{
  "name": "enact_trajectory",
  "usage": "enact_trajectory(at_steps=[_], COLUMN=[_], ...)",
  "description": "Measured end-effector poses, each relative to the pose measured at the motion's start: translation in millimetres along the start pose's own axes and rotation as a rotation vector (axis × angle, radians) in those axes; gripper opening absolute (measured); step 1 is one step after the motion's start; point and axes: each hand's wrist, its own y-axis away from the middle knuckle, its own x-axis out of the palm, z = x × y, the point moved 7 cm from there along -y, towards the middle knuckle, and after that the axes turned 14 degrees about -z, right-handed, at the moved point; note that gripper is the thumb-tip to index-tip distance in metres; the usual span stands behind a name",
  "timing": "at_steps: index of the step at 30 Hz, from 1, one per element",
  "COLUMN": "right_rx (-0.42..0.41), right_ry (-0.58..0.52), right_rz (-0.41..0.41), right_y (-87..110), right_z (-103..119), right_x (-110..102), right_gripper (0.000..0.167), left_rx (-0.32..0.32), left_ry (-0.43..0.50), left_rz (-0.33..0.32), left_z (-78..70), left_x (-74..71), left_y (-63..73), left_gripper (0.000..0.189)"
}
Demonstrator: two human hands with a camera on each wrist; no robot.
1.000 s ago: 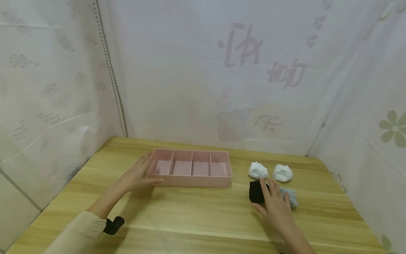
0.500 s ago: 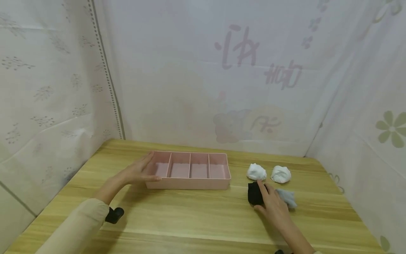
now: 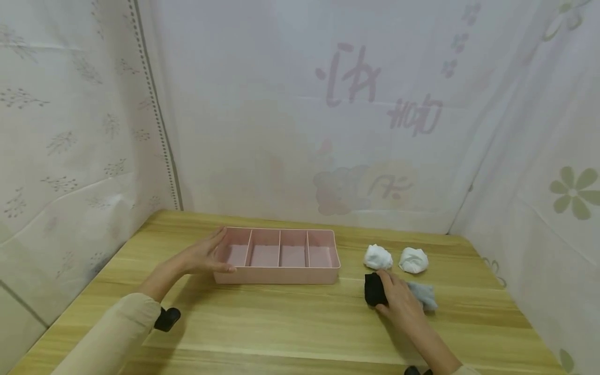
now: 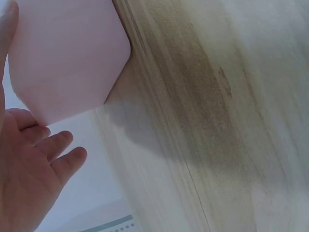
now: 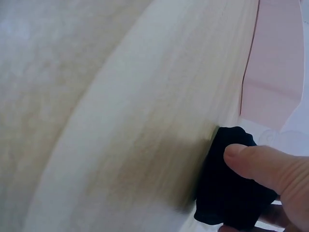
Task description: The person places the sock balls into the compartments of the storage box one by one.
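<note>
Pinched the black cloth (image 3: 373,290) in the right hand (image 3: 402,302), beside the grey cloth (image 3: 425,295) and right of the box (image 3: 281,276). Gripped its left end with the left hand (image 3: 201,258).

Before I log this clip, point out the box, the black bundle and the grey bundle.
Box (image 3: 281,275), head view: middle of its front wall.
Black bundle (image 5: 227,193), right wrist view: side facing the camera.
Grey bundle (image 3: 424,296), head view: middle of its visible part.

pink box (image 3: 276,276): upright, open-topped, 4 compartments | black cloth bundle (image 3: 373,289): bunched, right of box
</note>
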Motion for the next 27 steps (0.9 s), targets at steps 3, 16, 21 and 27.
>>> enact_trajectory(at_steps=[3, 16, 21, 27], right_rx=[0.006, -0.054, -0.118, -0.196], right_ry=[0.022, -0.05, -0.199, -0.328], right_rz=[0.031, -0.101, -0.264, -0.288], right_y=[-2.2, -12.5, -38.0, -66.9], right_z=[-1, 7, 30, 62], right_x=[3, 0, -11, -7], right_gripper=[0.074, 0.068, 0.072, 0.074], left_rx=[0.0, 0.004, 0.027, 0.061], left_ry=[-0.007, -0.01, 0.063, 0.179], left_rz=[-0.013, -0.04, -0.083, -0.139], left_z=[0.1, -0.5, 3.9, 10.6], left_x=[-0.7, -0.3, 1.5, 9.6], left_y=[0.5, 2.9, 3.6, 2.0], left_gripper=[0.113, 0.113, 0.112, 0.112])
